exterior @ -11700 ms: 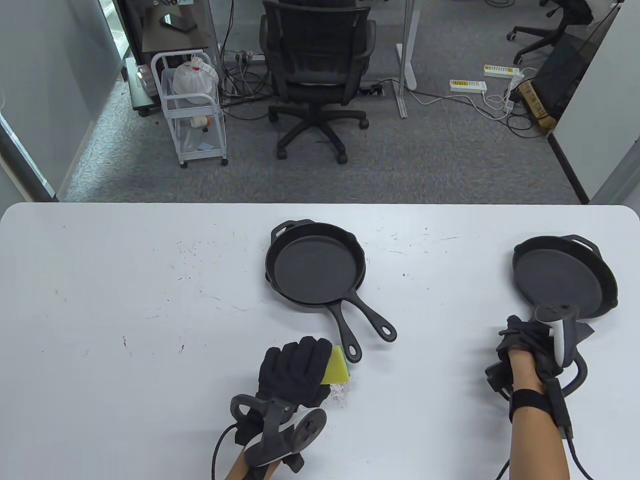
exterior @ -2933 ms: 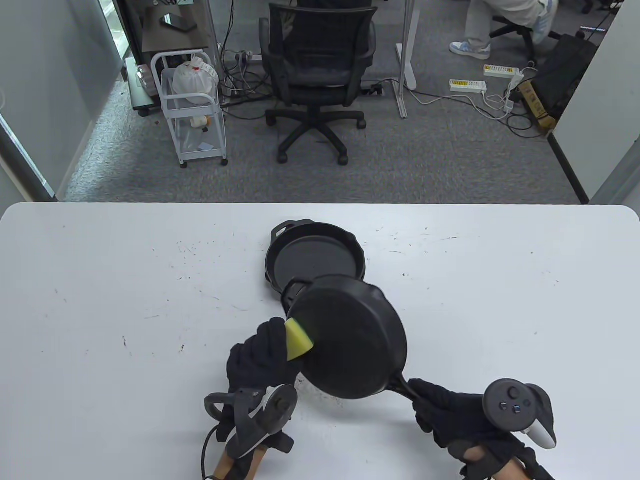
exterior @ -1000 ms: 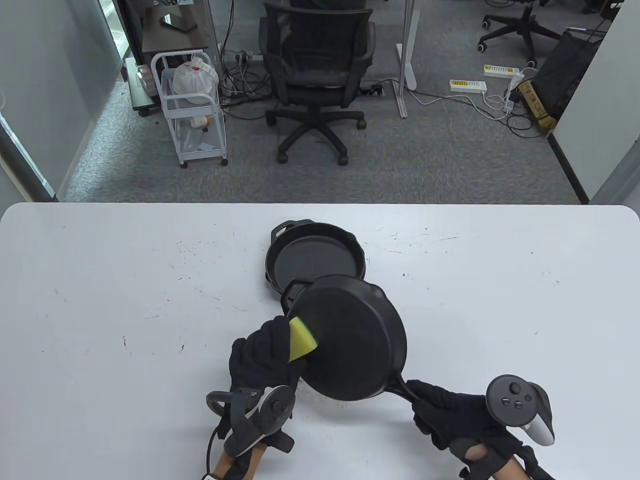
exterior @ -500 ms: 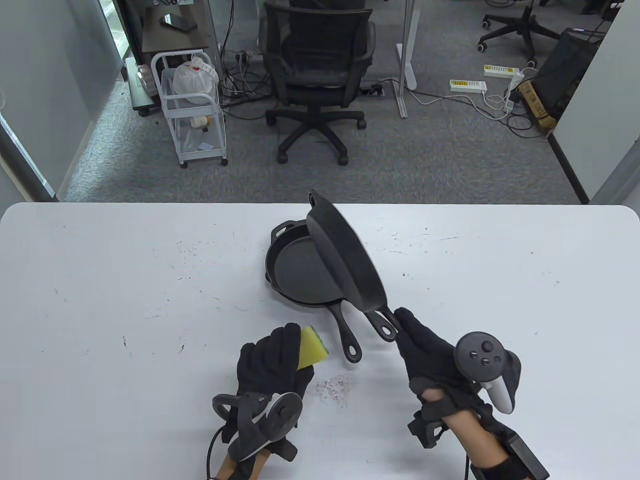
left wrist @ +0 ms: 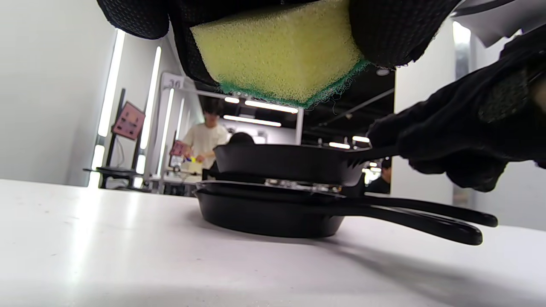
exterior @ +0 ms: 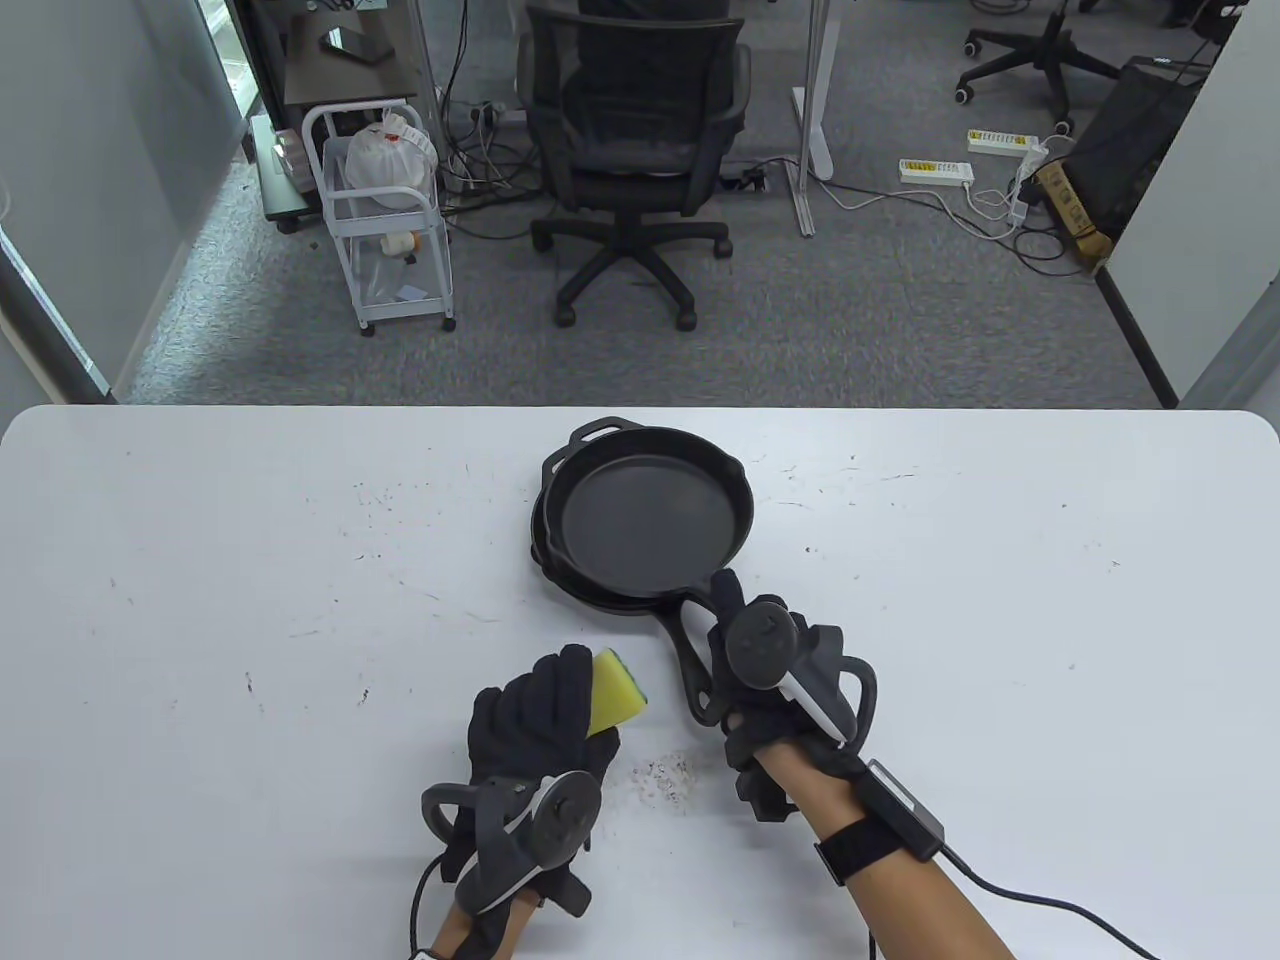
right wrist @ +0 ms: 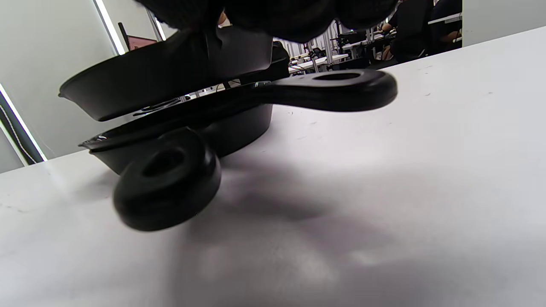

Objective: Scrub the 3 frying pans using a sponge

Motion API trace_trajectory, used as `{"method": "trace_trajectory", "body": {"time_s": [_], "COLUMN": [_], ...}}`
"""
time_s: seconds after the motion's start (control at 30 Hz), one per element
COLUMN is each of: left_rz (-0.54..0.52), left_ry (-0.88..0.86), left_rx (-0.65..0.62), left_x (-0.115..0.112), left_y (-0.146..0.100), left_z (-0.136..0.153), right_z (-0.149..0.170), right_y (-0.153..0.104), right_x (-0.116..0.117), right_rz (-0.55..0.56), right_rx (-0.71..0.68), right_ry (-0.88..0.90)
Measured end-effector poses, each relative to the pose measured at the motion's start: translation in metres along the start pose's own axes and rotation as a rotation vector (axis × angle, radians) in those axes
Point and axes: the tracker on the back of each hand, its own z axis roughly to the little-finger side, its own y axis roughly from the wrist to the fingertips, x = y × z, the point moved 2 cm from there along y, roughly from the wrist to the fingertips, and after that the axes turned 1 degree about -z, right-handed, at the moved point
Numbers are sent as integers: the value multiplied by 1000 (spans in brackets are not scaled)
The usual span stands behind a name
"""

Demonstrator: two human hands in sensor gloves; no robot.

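At the centre of the table view I see two stacked pans (exterior: 560,565) on the tabletop (exterior: 200,620), their handles running toward the lower right. The top pan (exterior: 648,505) is held just above them, not quite seated, shifted slightly to the upper right. My right hand (exterior: 765,690) is below and right of the stack, on that pan's handle. Lower centre, left of the handles, my left hand (exterior: 535,720) holds the sponge (exterior: 617,690) clear of the pans. A chair (exterior: 630,130) stands beyond the far edge, upper centre.

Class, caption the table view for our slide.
Right hand lowers a pan onto the stack; left hand holds the sponge.
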Motion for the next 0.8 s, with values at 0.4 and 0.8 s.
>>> {"method": "trace_trajectory", "body": {"time_s": [0.4,0.8], "left_rz": [-2,20], "left_ry": [8,24], "left_rx": [-3,18], "left_x": [-1,-3], "left_y": [0,2], "left_z": [-1,3], "right_z": [-18,-17], "right_y": [13,-6], "right_x": [19,4], "right_rz": [-61,-23], "right_rx": [11,-60], "right_ry": [-107,-175]}}
